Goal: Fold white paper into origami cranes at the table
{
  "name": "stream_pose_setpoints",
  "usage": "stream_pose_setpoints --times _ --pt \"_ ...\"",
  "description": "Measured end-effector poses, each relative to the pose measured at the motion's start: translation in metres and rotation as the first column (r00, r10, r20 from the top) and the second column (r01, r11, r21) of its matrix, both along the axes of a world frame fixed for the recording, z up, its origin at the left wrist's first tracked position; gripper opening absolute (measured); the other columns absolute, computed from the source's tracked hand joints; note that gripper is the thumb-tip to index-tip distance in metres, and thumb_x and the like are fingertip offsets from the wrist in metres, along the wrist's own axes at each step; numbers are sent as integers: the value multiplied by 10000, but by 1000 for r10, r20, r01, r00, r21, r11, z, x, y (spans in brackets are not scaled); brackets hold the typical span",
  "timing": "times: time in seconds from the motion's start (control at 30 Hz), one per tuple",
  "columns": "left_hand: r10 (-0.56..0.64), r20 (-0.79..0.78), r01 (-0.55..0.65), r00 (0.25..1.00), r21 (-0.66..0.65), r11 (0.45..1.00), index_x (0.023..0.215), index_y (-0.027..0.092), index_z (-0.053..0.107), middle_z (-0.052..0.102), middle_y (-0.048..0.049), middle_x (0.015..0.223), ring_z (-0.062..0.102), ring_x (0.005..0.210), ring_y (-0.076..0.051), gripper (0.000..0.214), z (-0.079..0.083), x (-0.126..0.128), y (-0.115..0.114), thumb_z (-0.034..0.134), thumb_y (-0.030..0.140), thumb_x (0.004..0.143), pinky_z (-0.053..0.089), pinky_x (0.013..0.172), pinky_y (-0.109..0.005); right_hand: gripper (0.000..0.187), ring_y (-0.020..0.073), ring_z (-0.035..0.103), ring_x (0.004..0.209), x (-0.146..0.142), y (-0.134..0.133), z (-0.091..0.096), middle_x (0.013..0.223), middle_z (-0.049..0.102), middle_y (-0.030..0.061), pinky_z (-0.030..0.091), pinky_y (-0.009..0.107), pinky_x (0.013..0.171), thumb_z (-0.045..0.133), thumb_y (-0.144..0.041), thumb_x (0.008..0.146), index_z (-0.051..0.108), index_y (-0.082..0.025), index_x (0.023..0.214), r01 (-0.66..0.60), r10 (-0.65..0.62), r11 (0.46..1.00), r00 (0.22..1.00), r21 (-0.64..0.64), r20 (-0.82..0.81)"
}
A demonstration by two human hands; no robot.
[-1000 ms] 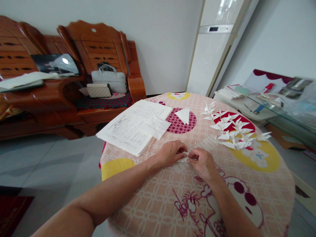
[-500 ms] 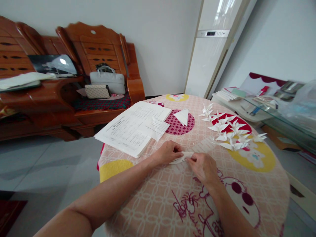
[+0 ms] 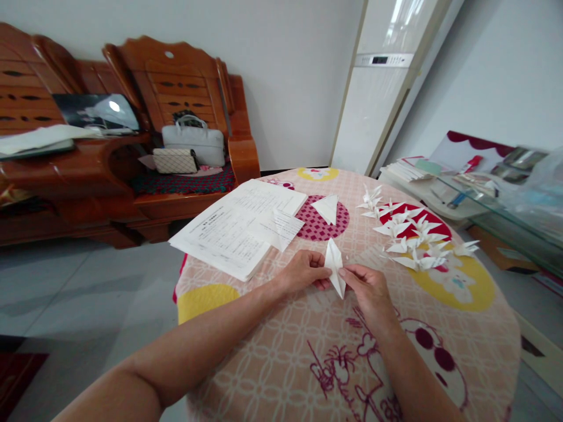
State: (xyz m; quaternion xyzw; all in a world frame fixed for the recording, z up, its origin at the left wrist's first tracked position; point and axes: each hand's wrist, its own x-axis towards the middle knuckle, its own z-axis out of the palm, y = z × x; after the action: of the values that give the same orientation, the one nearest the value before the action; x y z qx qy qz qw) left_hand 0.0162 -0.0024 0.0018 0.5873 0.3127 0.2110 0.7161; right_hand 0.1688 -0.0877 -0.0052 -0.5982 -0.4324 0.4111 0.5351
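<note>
A narrow diamond of folded white paper (image 3: 335, 264) stands lengthwise between my hands, above the patterned tablecloth. My left hand (image 3: 308, 271) pinches its left edge with thumb and fingers. On the opposite edge my right hand (image 3: 365, 282) grips it, thumb and forefinger near the middle. Beyond the paper lies a folded white paper triangle (image 3: 326, 208) on a pink checked circle. Several folded paper cranes (image 3: 416, 231) are grouped on the right part of the table. To the left is a stack of printed sheets (image 3: 229, 225), with a loose printed piece (image 3: 284, 228) at its right edge.
The round table (image 3: 272, 357) wears a pink patterned cloth. At the right stands a glass-topped side table (image 3: 488, 205) with papers and a plastic bag. A wooden bench (image 3: 176, 76) holding handbags is behind on the left, and a white tall cabinet-like unit (image 3: 373, 99) stands at the back.
The folded paper has turned from lying crosswise, low at the cloth, to pointing away from me as an upright diamond. Both hands still hold it, with fingers shifted to its sides.
</note>
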Motion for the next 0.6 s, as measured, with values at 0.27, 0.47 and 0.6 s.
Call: stream_pose_setpoints --times 0.27,0.47,0.6 --pt "2 51 -1 999 -25 1000 823 82 630 659 -32 665 603 545 -106 289 -1 -1 0 745 292 660 491 549 -225 240 114 480 436 7 -1 0 540 600 -12 351 215 404 655 -396 754 683 -159 736 -89 84 990 995 -114 -46" --pt "67 -46 -61 997 127 990 992 113 641 632 14 665 575 535 -93 401 0 -7 4 734 182 608 442 507 -191 250 95 422 407 20 -2 1 483 522 -38 312 201 386 611 -393 768 664 -160 694 -234 257 949 962 -211 90" --pt "-33 -159 69 987 227 972 844 108 657 638 -3 661 569 535 -102 209 0 -13 4 674 219 667 415 492 -194 240 99 442 453 22 0 5 503 530 -31 305 206 427 587 -341 780 663 -158 644 -259 309 946 903 -196 297"
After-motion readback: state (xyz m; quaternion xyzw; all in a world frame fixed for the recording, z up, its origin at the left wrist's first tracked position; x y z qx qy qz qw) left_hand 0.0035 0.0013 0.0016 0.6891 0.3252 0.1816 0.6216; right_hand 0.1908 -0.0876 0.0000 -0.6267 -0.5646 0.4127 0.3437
